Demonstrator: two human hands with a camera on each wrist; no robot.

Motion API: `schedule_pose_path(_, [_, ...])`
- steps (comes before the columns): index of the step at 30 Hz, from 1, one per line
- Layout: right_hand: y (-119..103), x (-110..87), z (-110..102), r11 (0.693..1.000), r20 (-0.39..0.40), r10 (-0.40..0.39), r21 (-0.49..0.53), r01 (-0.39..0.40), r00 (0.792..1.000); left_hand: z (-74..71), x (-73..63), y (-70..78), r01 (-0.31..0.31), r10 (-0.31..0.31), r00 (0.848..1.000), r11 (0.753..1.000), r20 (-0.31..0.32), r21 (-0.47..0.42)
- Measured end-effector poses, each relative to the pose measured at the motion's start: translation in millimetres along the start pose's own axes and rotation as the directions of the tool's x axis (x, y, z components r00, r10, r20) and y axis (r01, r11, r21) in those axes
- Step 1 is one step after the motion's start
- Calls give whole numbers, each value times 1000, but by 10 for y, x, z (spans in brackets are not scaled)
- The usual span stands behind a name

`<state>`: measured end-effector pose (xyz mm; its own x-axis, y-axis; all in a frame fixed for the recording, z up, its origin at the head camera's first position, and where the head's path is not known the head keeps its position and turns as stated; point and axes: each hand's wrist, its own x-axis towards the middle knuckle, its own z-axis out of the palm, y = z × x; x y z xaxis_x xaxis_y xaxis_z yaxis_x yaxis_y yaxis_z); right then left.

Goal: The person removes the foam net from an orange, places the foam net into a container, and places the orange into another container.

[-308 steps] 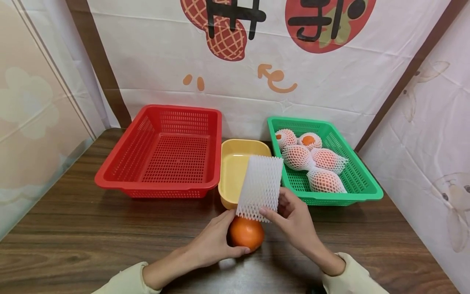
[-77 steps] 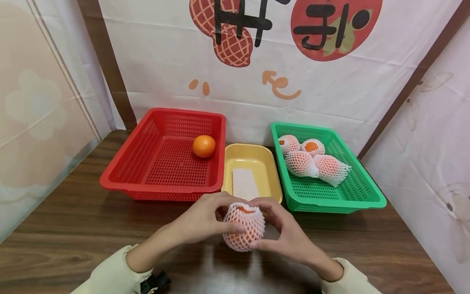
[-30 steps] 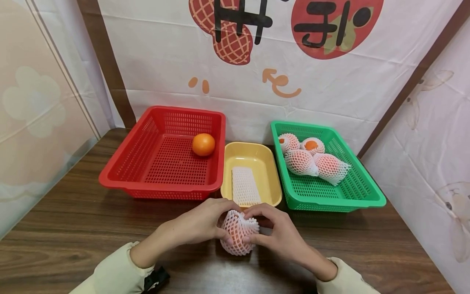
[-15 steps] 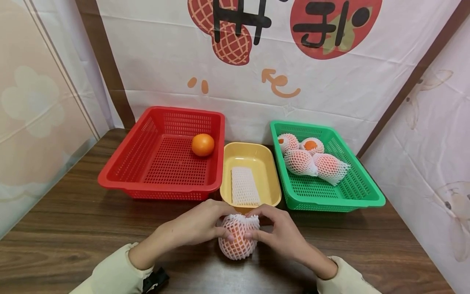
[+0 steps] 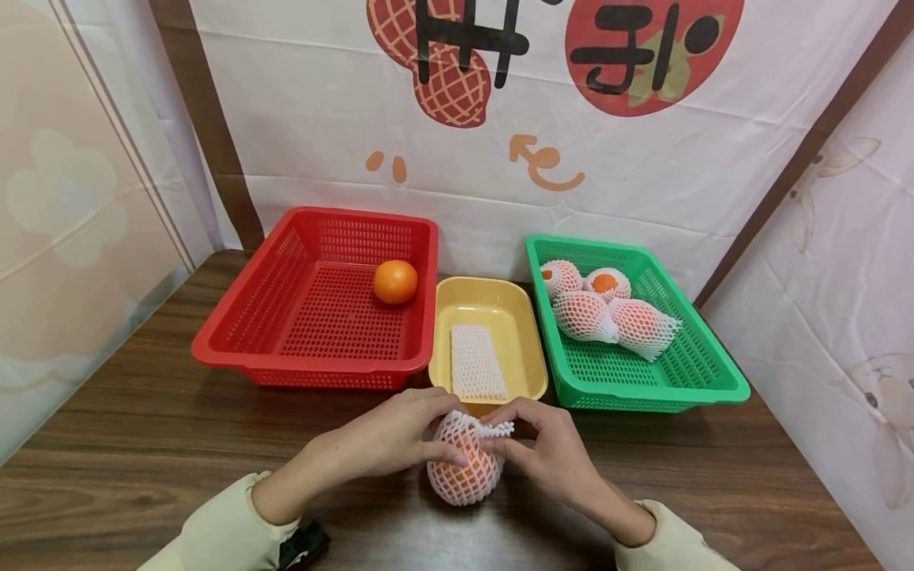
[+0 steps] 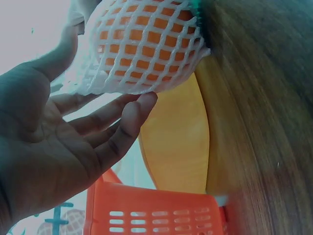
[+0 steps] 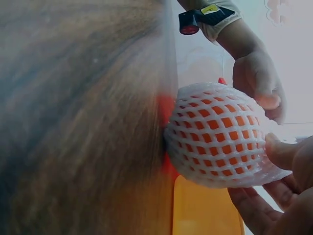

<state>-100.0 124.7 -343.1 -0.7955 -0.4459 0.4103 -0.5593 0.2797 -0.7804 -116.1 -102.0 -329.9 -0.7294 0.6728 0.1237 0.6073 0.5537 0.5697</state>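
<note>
Tabletop (image 5: 143, 452): three containers (image 5: 307, 365), two hands (image 5: 393, 434) (image 5: 555, 450) on one netted fruit (image 5: 462, 480)

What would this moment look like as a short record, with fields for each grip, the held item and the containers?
Held item: netted fruit
Left grip: holds its side
Right grip: pinches near the net's loose end
Red basket: one bare orange fruit
Yellow tray: flat white foam net
Green basket: four other netted fruits
Table: brown, wood-grained

Fruit net (image 5: 466, 480): looking foamy, matt | tray (image 5: 510, 337): showing glossy plastic | table (image 5: 143, 444): showing shiny wood | backdrop (image 5: 300, 103): showing creased cloth
</note>
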Motion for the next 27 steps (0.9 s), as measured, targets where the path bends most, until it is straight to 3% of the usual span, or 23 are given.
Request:
schedule_pose_path(9, [-113,-7,3,999,-51,-43,0,43,998,34,-8,16,57,-57,998,998,-4,-22])
schedule_pose_path(19, [-117,-5,20,990,-14,-138,8,138,990,17,-13,18,5,-6,1000,1000,-15,-28])
schedule_pose_path(22, [-122,-12,17,995,-18,-99,9,99,995,2,-14,20,4,-4,1000,999,-7,-38])
schedule_pose_path(27, [-96,-26,12,996,-20,52,70,-50,998,-5,-11,21,25,-22,999,993,27,-112])
